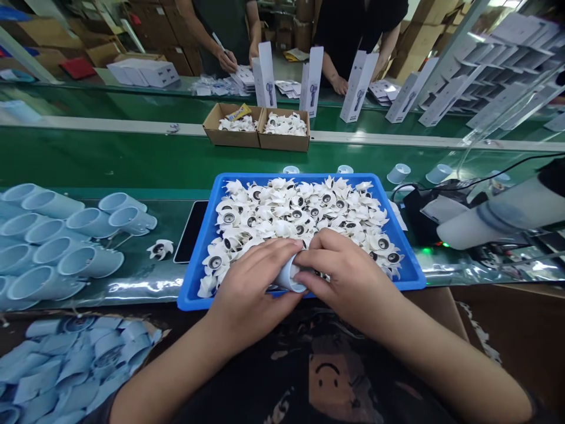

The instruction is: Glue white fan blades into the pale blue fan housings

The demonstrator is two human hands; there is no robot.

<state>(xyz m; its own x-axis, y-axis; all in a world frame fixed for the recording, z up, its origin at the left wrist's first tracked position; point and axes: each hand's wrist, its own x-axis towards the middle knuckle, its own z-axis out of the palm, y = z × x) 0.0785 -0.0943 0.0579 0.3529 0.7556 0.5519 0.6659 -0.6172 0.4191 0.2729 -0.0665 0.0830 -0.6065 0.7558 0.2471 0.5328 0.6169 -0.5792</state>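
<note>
Head view: the left hand [256, 282] has its grip clamped around a pale blue cup [286, 275], held tilted over the middle of the tray's near edge, its open end toward the right hand [346, 268]. The right hand's thumb and fingertips meet the cup's mouth; whether that grip is closed on anything inside cannot be told, as the fingers hide it.

Below the hands, the blue tray [194, 301] lies along the near edge of the green tabletop [150, 274], heaped with white fans [300, 213], many showing dark, round centres. A black tablet [192, 231] lies just beside the tray's left edge, and one loose fan [160, 249] is near it. Farther left along the tabletop's near edge, more cups [92, 259] stand grouped close together; below that edge is a pile of cups [79, 365].

Past the tray's far edge, two open cartons [285, 142] of fans sit side by side, the left one with a yellow packet [239, 112] on top. Upright white boxes [311, 85] stand in a spaced row toward the far edge, where two people are at work; a hand [228, 60] of the left one holds a pen [218, 41]. Right of the tray, a thick pale tube [498, 212] lies slantwise.
</note>
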